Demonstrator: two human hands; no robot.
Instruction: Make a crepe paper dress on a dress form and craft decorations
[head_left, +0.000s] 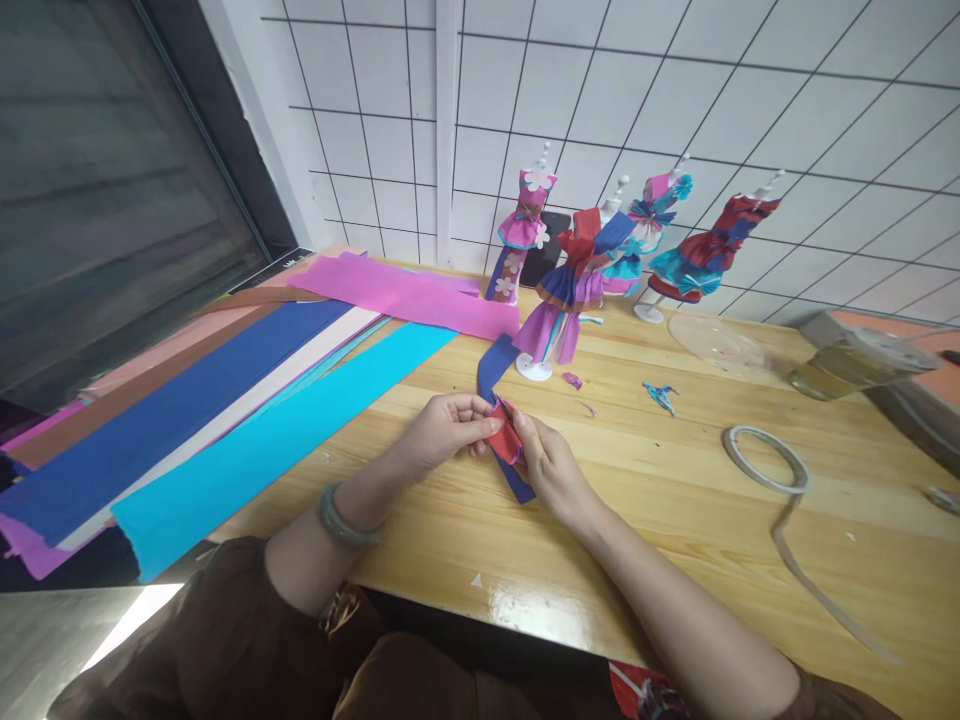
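My left hand [457, 425] is closed, pinching a small folded piece of red crepe paper [507, 440] with a purple edge. Close against it, my right hand [551, 460] is closed around scissors [503, 407]; only the dark, narrow blades show at the top of the red piece, and the handles are hidden by the fingers. Beneath both hands a dark blue paper strip [517, 485] lies on the wooden table [645, 560]. Just beyond stands a small dress form [574, 270] wearing a red, blue and purple paper dress on a white base.
Several more dressed forms [720, 245] and a dark phone [551, 250] stand by the tiled wall. Long crepe paper sheets [292, 440] cover the left side. On the right are a tape roll [765, 460] with a loose tail, a cup [855, 365] and paper scraps [660, 397].
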